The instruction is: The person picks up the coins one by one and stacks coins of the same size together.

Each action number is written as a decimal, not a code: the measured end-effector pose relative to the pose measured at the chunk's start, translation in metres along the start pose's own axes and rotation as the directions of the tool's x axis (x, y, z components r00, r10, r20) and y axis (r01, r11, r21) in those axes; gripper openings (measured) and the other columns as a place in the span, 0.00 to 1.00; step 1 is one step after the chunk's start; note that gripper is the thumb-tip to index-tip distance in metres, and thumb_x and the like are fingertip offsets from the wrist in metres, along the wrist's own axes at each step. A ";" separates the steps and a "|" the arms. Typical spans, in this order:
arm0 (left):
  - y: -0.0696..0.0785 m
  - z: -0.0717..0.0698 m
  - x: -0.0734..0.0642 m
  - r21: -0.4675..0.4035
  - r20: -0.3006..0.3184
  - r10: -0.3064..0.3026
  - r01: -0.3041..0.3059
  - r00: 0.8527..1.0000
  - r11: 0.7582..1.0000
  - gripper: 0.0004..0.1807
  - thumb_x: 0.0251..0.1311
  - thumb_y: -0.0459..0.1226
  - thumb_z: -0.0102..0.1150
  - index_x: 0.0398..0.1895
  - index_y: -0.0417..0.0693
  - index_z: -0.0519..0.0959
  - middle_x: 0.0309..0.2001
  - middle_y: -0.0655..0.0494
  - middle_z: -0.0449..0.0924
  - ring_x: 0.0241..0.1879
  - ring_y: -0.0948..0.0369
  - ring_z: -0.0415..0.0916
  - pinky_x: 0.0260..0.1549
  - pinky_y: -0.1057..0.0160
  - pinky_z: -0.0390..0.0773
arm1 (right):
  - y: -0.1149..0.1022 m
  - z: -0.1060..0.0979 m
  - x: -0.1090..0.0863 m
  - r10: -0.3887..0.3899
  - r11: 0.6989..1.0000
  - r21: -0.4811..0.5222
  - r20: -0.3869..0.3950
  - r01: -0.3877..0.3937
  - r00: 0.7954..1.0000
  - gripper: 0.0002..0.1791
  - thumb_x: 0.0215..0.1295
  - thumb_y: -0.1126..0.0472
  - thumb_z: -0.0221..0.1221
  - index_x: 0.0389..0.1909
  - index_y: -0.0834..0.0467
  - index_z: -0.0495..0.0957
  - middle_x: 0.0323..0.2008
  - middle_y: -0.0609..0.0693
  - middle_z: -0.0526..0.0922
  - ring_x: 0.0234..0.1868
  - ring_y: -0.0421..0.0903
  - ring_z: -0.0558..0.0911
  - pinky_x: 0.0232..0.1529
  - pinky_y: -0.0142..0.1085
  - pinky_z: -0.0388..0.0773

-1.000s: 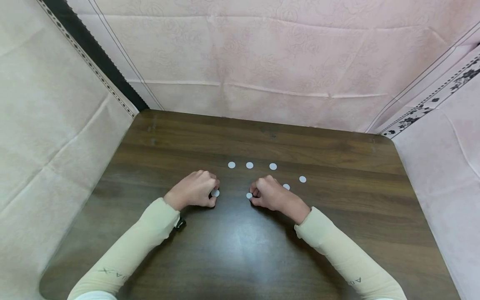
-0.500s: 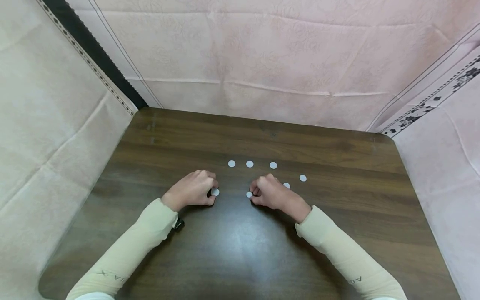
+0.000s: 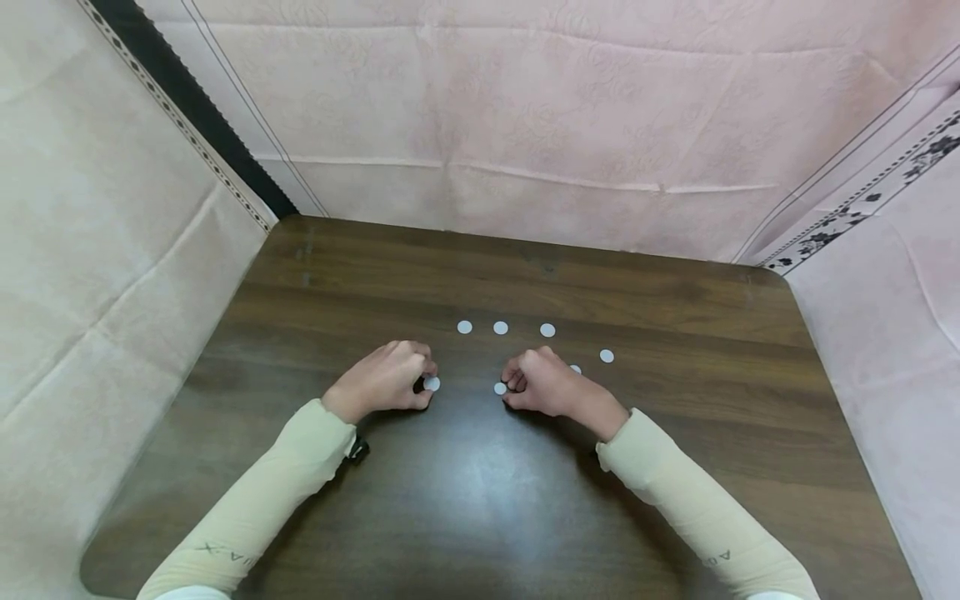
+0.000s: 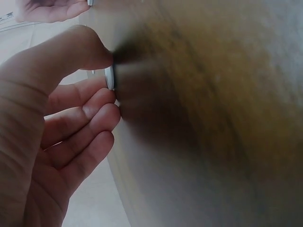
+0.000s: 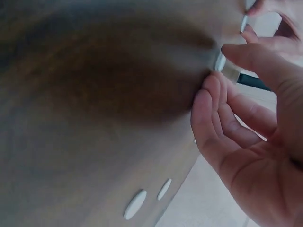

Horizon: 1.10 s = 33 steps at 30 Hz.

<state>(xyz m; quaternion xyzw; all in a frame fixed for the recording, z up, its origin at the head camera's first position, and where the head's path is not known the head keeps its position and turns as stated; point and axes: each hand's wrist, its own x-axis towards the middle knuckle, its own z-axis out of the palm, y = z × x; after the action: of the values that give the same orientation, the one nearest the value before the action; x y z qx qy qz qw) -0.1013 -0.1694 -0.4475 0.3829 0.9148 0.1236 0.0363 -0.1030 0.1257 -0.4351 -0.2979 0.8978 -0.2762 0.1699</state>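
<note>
My left hand rests low on the brown table, its thumb and curled index finger pinching a small white disc. That disc appears edge-on in the left wrist view, flat against the tabletop between thumb and fingertips. A short way to the right, my right hand pinches a second white disc in the same manner; the right wrist view has this disc lying on the wood between thumb and fingers. Another white disc lies just behind the right hand, partly hidden by it.
Beyond the hands, further white discs lie on the wooden table: a left one, a middle one, a right one and one farther right. Pale patterned cloth hangs behind and at both sides.
Both hands stay at their discs, almost still. The right wrist and forearm have shifted very slightly to the right, covering more of the disc behind them.
</note>
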 end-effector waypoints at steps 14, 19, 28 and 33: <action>0.000 0.000 -0.002 -0.045 0.004 -0.024 0.025 1.000 0.999 0.04 0.58 0.37 0.74 0.34 0.46 0.90 0.37 0.55 0.87 0.30 0.69 0.79 0.32 0.69 0.82 | -0.020 -0.041 0.032 -0.082 0.985 -0.153 0.023 0.085 0.996 0.14 0.64 0.62 0.72 0.46 0.67 0.87 0.40 0.57 0.92 0.42 0.46 0.91 0.47 0.37 0.87; 0.000 -0.001 -0.001 -0.051 -0.001 -0.027 0.027 1.000 0.998 0.05 0.58 0.37 0.74 0.34 0.45 0.90 0.36 0.55 0.87 0.30 0.69 0.79 0.32 0.69 0.83 | -0.025 -0.047 0.053 -0.082 0.976 -0.198 0.029 0.086 0.996 0.15 0.66 0.62 0.71 0.48 0.68 0.86 0.43 0.58 0.91 0.46 0.49 0.90 0.50 0.39 0.87; 0.000 -0.001 -0.001 -0.076 -0.004 -0.025 0.025 1.000 0.997 0.04 0.58 0.36 0.74 0.32 0.45 0.89 0.34 0.55 0.86 0.28 0.69 0.78 0.30 0.70 0.81 | -0.021 -0.046 0.088 -0.125 0.963 -0.236 0.047 0.133 0.991 0.15 0.66 0.63 0.71 0.48 0.67 0.86 0.44 0.59 0.90 0.46 0.51 0.89 0.51 0.41 0.87; -0.001 -0.001 -0.001 -0.069 -0.014 -0.006 0.005 1.000 0.998 0.03 0.57 0.35 0.74 0.31 0.45 0.88 0.33 0.56 0.85 0.28 0.69 0.77 0.30 0.70 0.80 | -0.017 -0.042 0.102 -0.103 0.963 -0.239 0.088 0.121 0.991 0.15 0.67 0.62 0.70 0.50 0.66 0.86 0.46 0.58 0.89 0.47 0.51 0.88 0.51 0.41 0.86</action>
<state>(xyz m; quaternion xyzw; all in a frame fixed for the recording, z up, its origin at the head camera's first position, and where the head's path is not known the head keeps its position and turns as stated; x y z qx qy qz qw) -0.1016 -0.1706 -0.4466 0.3779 0.9113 0.1578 0.0431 -0.1932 0.0663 -0.4058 -0.3770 0.8997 -0.1615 0.1495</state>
